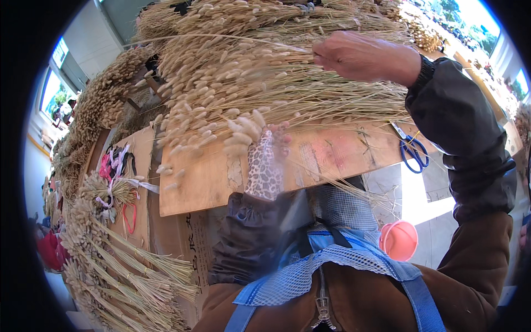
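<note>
The right hand [359, 55], bare and raised at upper center, pinches its fingers closed on one end of a long stem [221, 35] that arcs leftward above the pile [238, 72] of dried grass. Below, the left hand [266, 157] — in a leopard-print covering, fingertips showing at its right — is curled closed about a small bunch [243, 131] of fluffy cream heads, whose stalks slant out to the lower right past the edge of a wooden board [193, 191]. Some of this hand's grip is hidden.

The pile spreads across the far side of the board, heads mostly to the left and stalks to the right. Scissors [407, 143] with blue handles lie at the board's right end, the handles reaching past its edge. Dark sleeve covers [464, 108] wrap both forearms over a brown jacket [381, 299], with a blue apron [359, 257] across the front.

At right, a pink bucket [399, 241] stands on the sunlit tile floor [387, 185]. At left, pink, white and black ribbons [113, 161] lie near a red loop [129, 219] — tied bundles [133, 276] of the same grass are heaped below.
</note>
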### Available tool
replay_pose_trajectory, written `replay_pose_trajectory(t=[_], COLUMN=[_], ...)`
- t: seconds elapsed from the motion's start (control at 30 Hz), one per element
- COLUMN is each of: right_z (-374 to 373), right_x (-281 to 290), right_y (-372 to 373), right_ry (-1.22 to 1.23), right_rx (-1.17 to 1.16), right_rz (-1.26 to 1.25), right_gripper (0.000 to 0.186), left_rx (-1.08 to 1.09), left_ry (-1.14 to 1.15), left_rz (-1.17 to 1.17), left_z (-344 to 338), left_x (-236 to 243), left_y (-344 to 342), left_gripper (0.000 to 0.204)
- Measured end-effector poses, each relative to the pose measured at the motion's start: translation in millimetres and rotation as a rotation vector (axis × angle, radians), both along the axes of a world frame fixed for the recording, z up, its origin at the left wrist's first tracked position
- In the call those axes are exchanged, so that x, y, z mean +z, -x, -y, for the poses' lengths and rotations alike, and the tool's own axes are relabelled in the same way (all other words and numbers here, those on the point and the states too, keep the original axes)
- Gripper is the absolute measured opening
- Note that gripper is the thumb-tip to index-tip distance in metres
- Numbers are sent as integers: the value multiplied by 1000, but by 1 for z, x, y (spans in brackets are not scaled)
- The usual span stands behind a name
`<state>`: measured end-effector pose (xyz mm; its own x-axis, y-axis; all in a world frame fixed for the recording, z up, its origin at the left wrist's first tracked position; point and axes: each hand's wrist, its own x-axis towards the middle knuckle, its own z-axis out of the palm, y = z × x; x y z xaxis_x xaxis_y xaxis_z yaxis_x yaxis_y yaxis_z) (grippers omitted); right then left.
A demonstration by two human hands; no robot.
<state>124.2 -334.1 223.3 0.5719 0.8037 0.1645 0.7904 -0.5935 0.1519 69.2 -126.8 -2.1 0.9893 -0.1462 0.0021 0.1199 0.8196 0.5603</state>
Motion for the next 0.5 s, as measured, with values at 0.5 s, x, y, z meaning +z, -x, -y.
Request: replay_pose_trajectory(t=[0.5], right_z=[68], right_x=[105], right_y=[97], right_ry=[-477], right_rx=[45], right_rz=[73], right_gripper=[22], left_rx=[-240], left_ry=[-165], left_rz=[-64], left_z=[52], left_x=[-54], left_y=[-70], left_gripper=[14])
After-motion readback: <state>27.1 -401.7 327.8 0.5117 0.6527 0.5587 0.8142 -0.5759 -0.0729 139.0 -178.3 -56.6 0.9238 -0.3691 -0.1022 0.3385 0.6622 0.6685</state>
